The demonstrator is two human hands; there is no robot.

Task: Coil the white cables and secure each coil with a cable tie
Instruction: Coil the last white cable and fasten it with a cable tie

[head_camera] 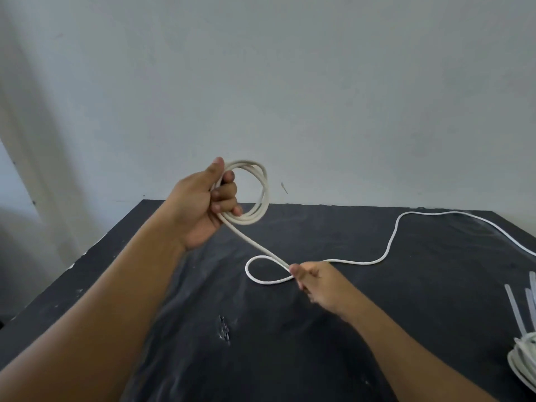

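- White round cable (388, 250) trails over the black tabletop (406, 329) — it enters at the right edge of view, snakes in soft bends toward the middle and closes into a small flat loop (249, 274) lying on the surface.
- Several turns of the same cable form a coil (262, 192), held upright in the air above the tabletop's far edge, in front of the pale grey wall (319, 82).
- Left hand (203, 204) grips the coil's left side: its fingers (226, 195) are curled through the ring and the thumb is pressed over the top of the turns.
- One strand runs from the bottom of the coil down and rightward to the right hand (316, 282), low over the tabletop, whose fingers pinch the cable where the small loop crosses itself.
- Translucent plastic cable ties (516, 309) lie at the right edge, partly cut off by the frame.
- Just below them sits a second coil of white cable (522, 361) — only part of it shows, and whether it is tied cannot be told.
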